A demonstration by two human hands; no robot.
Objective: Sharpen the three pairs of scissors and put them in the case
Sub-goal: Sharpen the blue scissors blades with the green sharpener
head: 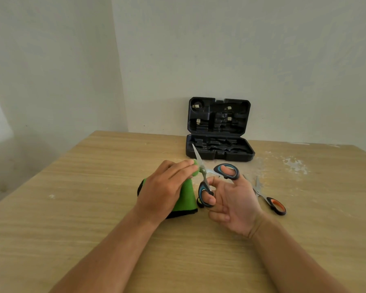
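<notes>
Case [219,152] open, no scissors inside. Before it, right hand [234,205] holding blue scissors [207,178], blade pointing toward case; left hand [167,187] pinching green cloth [187,194] against blade.

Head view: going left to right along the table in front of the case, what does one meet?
Left hand holding the green cloth → blue-handled scissors → right hand with fingers through the handles → orange-handled scissors lying flat on the table.
</notes>
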